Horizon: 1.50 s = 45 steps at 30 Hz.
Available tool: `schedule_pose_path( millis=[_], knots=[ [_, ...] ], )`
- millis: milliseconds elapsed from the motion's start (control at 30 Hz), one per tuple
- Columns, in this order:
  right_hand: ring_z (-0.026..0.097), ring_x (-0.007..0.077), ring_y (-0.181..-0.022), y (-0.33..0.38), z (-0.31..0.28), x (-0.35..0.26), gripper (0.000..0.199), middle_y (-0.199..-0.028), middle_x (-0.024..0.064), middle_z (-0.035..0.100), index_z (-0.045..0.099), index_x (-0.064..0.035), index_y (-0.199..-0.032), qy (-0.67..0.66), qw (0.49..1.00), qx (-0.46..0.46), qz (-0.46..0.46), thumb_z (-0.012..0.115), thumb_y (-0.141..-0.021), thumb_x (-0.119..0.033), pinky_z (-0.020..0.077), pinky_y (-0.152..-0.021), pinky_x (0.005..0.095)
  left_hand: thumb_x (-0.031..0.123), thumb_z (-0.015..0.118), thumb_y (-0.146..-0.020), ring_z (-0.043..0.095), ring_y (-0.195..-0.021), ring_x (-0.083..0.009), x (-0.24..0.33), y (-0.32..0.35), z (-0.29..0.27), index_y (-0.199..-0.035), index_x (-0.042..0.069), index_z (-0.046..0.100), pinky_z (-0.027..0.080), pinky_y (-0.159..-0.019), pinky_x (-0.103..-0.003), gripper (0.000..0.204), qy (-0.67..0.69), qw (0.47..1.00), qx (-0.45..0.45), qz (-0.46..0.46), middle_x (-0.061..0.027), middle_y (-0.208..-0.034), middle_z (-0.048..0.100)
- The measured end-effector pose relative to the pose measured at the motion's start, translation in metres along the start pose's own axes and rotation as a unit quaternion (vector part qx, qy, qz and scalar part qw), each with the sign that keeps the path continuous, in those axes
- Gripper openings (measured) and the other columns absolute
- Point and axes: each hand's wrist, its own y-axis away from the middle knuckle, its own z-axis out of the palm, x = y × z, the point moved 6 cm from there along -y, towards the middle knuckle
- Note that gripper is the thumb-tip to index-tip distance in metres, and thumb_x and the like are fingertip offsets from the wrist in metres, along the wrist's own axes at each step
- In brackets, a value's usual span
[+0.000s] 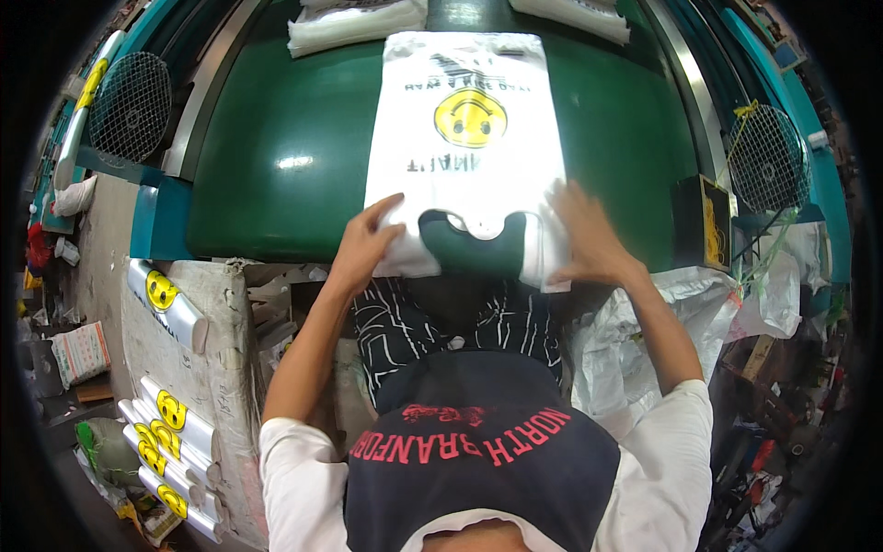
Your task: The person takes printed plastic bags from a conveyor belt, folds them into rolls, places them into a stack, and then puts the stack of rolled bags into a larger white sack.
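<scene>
A flat stack of white plastic T-shirt bags (464, 170) lies on the green belt before me, its two handle loops toward me. A yellow smiley face (470, 118) is printed on it, upside down from where I sit. My left hand (370, 241) rests at the left handle, thumb and fingers apart along the edge. At the right handle, my right hand (590, 237) lies against the side edge with its fingers spread, slightly blurred. The handle ends reach the belt's near edge.
More white bag stacks (357, 26) lie at the belt's far end. Rolled smiley bags (170, 428) sit on a worn box (230, 359) to my left. Round mesh guards (131, 109) flank the belt. A clear plastic sack (635, 340) hangs by my right arm.
</scene>
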Motion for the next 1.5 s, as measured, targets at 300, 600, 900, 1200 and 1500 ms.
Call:
schedule_pose_path(
  millis=[300, 600, 900, 1200, 1500],
  knots=[
    [0.037, 0.0289, -0.133, 0.029, 0.003, 0.030, 0.046, -0.138, 0.0084, 0.047, 0.057, -0.0129, -0.120, 0.024, 0.988, 0.117, -0.096, 0.063, -0.075, -0.008, 0.0369, -0.101, 0.0455, 0.024, 0.054, -0.090, 0.056, -0.083, -0.0094, 0.060, -0.013, 0.043, -0.127, -0.005, 0.048, 0.043, -0.074, -0.022, 0.048, 0.104, 0.988, -0.090, -0.067, -0.0079, -0.095, 0.063],
    [0.062, 0.0369, -0.061, -0.102, 0.001, -0.008, 0.040, -0.060, 0.0174, 0.061, 0.059, -0.0031, -0.084, 0.030, 0.995, 0.094, 0.019, 0.055, -0.089, -0.042, 0.0486, -0.058, 0.0460, 0.021, 0.068, -0.066, 0.040, -0.120, -0.0372, 0.058, -0.030, 0.104, -0.140, -0.001, 0.030, 0.031, -0.101, -0.047, 0.086, -0.521, 0.788, -0.062, 0.321, -0.0211, -0.138, 0.036],
    [0.061, 0.0332, -0.082, -0.080, -0.020, 0.014, 0.038, -0.088, 0.0164, 0.063, 0.061, -0.0024, -0.097, -0.050, 0.974, 0.183, -0.123, 0.068, -0.078, -0.034, 0.0468, -0.068, 0.0419, 0.019, 0.054, -0.080, 0.060, -0.089, -0.0309, 0.067, -0.080, 0.084, -0.095, -0.001, 0.063, 0.046, -0.070, -0.042, 0.027, -0.446, 0.875, -0.082, 0.169, -0.0190, -0.098, 0.063],
    [0.064, 0.0283, -0.069, -0.146, -0.028, 0.118, 0.047, -0.072, 0.0188, 0.063, 0.064, 0.0021, -0.077, -0.069, 0.975, 0.139, 0.159, 0.058, -0.087, -0.043, 0.0477, -0.059, 0.0385, 0.015, 0.067, -0.070, 0.051, -0.107, -0.0335, 0.092, -0.131, 0.108, -0.121, 0.007, 0.055, 0.048, -0.083, -0.042, 0.053, -0.551, 0.783, -0.080, 0.276, -0.0139, -0.115, 0.053],
    [0.057, 0.0104, -0.070, -0.111, -0.058, 0.098, 0.013, -0.077, 0.0041, 0.062, 0.061, 0.0010, -0.088, -0.502, 0.835, 0.140, 0.179, 0.066, -0.081, -0.009, 0.0441, -0.056, 0.0229, 0.070, 0.048, -0.080, 0.011, -0.141, -0.0394, 0.049, -0.065, 0.130, -0.144, 0.028, 0.032, 0.011, -0.106, -0.066, 0.078, -0.558, 0.769, -0.154, 0.270, -0.0179, -0.153, 0.012]
  ],
)
